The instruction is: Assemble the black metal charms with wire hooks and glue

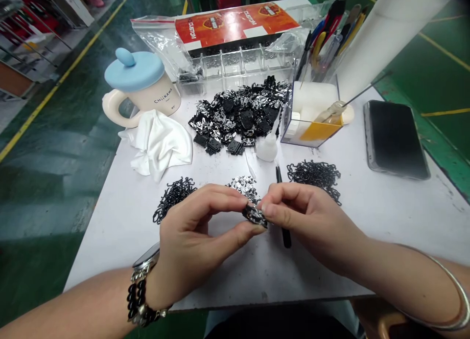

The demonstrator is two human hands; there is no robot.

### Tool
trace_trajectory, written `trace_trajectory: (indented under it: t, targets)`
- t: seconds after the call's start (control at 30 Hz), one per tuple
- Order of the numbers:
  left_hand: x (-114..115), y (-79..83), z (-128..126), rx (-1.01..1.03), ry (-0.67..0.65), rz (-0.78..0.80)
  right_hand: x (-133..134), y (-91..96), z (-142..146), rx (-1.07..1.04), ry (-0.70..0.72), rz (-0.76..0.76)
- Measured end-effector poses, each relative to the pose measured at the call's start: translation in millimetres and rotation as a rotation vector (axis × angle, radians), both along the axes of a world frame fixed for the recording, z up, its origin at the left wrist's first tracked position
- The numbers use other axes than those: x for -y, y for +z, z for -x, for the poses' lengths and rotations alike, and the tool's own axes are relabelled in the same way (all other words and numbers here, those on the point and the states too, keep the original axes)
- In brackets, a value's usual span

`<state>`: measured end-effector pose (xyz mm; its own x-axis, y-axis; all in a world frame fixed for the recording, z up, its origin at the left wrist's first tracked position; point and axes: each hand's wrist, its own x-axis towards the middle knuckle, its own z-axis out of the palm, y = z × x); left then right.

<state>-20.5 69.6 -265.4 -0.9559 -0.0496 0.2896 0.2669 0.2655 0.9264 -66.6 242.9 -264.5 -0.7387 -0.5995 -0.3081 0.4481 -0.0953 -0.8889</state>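
Note:
Between the thumb and fingers of my left hand [194, 236] is a small black part with silver metal pieces [254, 215], held tilted above the table. My right hand [312, 216] is closed in a pinch at the part's right edge; whatever lies between its fingertips is too small to make out. Black tweezers [286, 237] lie partly behind the right hand. Small silver metal plates [243, 183] are scattered just beyond the fingers. Small black hook-shaped pieces form one heap [174, 197] by my left hand and another heap [316, 172] behind my right.
A large pile of black and silver parts [238, 114] fills the table's middle back, with a white nozzle bottle [267, 149] before it. Around stand a lidded mug [157, 97], white cloth [161, 146], clear compartment tray [223, 67], tool holder [312, 133] and dark phone-like slab [396, 138].

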Motion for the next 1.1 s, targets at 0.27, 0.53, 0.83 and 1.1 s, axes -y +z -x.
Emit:
trace_trajectory:
  t: [0.27,0.53,0.83,1.1]
  targets:
    - [4.3,-3.1,-1.0,-0.022,-0.003,0.017,-4.9,6.8,-10.1,-0.511,-0.071,-0.197]
    - [6.4,-3.4,-2.5,-0.107,-0.035,0.035,-3.9,2.9,-16.0,-0.713,-0.112,-0.138]
    - [4.8,-3.0,4.7,-0.035,-0.148,-0.137,-5.0,6.0,-13.0,-0.932,-0.156,-0.239]
    - [5.6,0.3,6.5,0.255,-0.278,-0.439,-6.5,8.0,-8.5,-0.962,-0.160,-0.249]
